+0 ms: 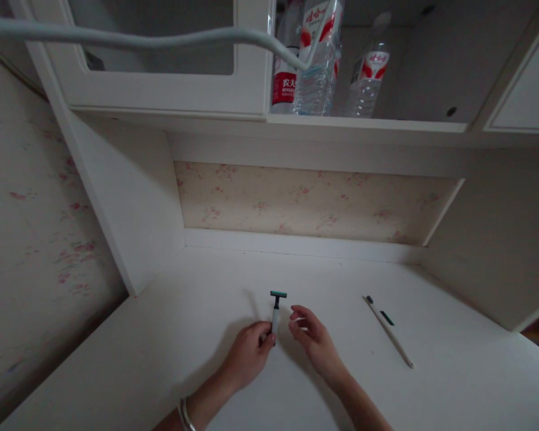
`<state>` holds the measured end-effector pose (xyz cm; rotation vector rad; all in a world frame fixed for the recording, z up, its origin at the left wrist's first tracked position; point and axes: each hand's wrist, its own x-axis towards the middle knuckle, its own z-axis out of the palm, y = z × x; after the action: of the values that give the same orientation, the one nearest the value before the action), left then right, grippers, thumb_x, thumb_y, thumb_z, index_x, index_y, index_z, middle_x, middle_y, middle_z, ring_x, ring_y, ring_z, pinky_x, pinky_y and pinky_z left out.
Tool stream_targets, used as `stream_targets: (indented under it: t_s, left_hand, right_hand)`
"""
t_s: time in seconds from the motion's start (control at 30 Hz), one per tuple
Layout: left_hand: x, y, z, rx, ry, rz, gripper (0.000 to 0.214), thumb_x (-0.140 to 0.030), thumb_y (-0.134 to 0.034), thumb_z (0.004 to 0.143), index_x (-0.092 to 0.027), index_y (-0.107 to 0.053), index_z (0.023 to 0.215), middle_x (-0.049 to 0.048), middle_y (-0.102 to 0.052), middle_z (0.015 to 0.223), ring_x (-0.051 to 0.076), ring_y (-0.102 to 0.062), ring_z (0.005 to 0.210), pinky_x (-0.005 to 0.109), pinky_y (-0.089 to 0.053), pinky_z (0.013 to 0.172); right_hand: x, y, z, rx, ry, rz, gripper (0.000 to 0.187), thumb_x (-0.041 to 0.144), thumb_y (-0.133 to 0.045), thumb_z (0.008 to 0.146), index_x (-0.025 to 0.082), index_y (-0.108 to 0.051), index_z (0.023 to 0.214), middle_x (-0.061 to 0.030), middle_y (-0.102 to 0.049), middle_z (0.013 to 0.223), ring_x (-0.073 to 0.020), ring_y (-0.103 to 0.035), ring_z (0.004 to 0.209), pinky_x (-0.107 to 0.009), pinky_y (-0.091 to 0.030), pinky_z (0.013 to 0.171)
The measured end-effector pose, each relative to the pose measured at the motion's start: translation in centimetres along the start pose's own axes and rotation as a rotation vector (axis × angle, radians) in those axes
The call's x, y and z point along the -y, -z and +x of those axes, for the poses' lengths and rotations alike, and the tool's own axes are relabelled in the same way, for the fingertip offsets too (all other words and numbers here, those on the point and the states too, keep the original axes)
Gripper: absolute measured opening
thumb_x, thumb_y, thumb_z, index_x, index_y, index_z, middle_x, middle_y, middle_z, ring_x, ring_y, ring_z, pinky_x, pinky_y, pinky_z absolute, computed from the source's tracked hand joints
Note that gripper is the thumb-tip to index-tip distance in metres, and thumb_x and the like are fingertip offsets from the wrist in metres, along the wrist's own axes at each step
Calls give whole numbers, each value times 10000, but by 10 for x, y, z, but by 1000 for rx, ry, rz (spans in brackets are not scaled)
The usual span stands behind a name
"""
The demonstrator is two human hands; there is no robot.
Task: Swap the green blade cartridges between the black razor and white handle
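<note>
A small razor (276, 308) with a teal head and a white handle stands up from the white desk (206, 311), head pointing away from me. My left hand (247, 353) is closed round the lower end of its handle. My right hand (312, 338) hovers just to the right of the razor with fingers curled and apart, holding nothing. A bracelet shows on my left wrist.
A white pen (388, 331) with a dark clip lies on the desk to the right. Above, an open shelf holds plastic water bottles (317, 66). A white cable (139, 39) runs across the top. Floral wallpaper backs the desk niche.
</note>
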<state>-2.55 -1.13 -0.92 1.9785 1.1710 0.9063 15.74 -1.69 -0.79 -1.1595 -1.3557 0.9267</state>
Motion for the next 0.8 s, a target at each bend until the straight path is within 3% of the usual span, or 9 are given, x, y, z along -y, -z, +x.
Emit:
stream_targets:
  t_s: [0.13, 0.23, 0.33, 0.43, 0.53, 0.8]
  left_hand:
    - [14, 18, 9, -97, 57, 42, 219, -278, -428, 884, -173, -619, 898, 29, -649, 796, 161, -585, 706, 230, -402, 647]
    - [32, 38, 17, -181, 136, 172, 225, -251, -412, 896, -170, -605, 979, 52, -668, 878, 176, -607, 803, 242, -412, 716]
    - [48, 59, 24, -220, 246, 401, 232, -204, -393, 907, -165, -596, 1011, 65, -673, 934, 174, -607, 860, 237, -401, 738]
    - [60, 78, 26, -241, 350, 530, 242, -186, -386, 909, -170, -590, 1038, 79, -665, 1027, 186, -602, 926, 244, -388, 757]
    - [66, 93, 24, -246, 412, 575, 235, -184, -398, 901, -168, -616, 987, 88, -670, 1023, 205, -603, 935, 253, -380, 724]
    - [76, 110, 22, -240, 507, 631, 242, -220, -424, 889, -177, -655, 945, 86, -690, 993, 214, -622, 900, 265, -401, 709]
  right_hand:
    - [-9, 51, 15, -190, 79, -603, 322, 415, -470, 848, 192, -656, 988, -78, -675, 876, -202, -611, 672, -332, -481, 672]
    - [-11, 95, 18, -372, -84, -998, 340, 364, -378, 886, 215, -643, 1039, -94, -656, 1085, -248, -631, 822, -369, -473, 743]
    - [-12, 132, 13, -501, -272, -1214, 387, 336, -331, 902, 191, -607, 1130, -128, -609, 1182, -295, -621, 900, -398, -470, 746]
    - [-17, 156, 6, -547, -413, -1319, 419, 318, -351, 883, 167, -585, 1195, -173, -594, 1174, -340, -598, 964, -427, -467, 731]
    - [-27, 169, 2, -495, -507, -1306, 416, 275, -372, 855, 160, -619, 1169, -202, -606, 1118, -351, -612, 950, -416, -470, 687]
    - [-42, 175, 4, -380, -461, -1173, 326, 226, -409, 803, 148, -707, 908, -211, -669, 962, -351, -641, 901, -422, -477, 728]
